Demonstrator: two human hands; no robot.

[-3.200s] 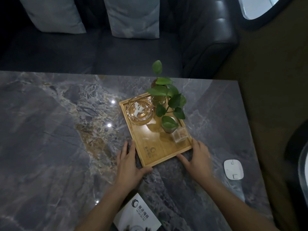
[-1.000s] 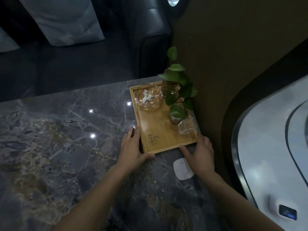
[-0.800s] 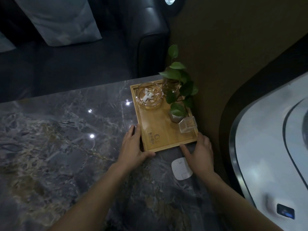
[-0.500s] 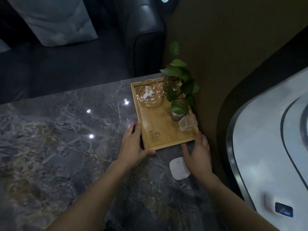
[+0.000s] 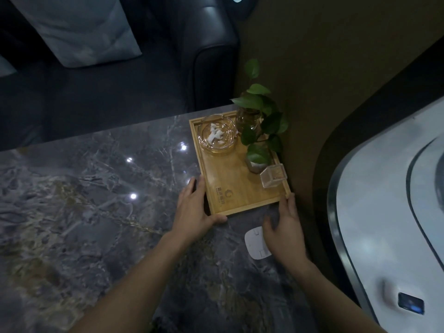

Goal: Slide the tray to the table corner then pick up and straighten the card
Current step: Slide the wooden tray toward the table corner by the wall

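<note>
A wooden tray [image 5: 230, 191] lies at the far right corner of the dark marble table [image 5: 84, 188]. It carries a glass ashtray [image 5: 217, 135], a leafy plant in a glass vase [image 5: 258, 121] and a small clear box [image 5: 274, 179]. My left hand [image 5: 195, 209] clasps the tray's near left corner, fingers along its left rim and thumb on the near edge. My right hand [image 5: 284, 227] lies flat on the table with its fingertips at the tray's near right corner. The card is out of view.
A white rounded pad [image 5: 254, 243] lies on the table, partly under my right hand. A dark leather sofa [image 5: 206, 44] with a pale cushion [image 5: 77, 30] stands beyond the table. A brown wall [image 5: 324, 68] runs along the table's right edge.
The tray has slid from mid-table to the far right corner with both hands on it. In the last half second my right thumb has left the tray's near edge.
</note>
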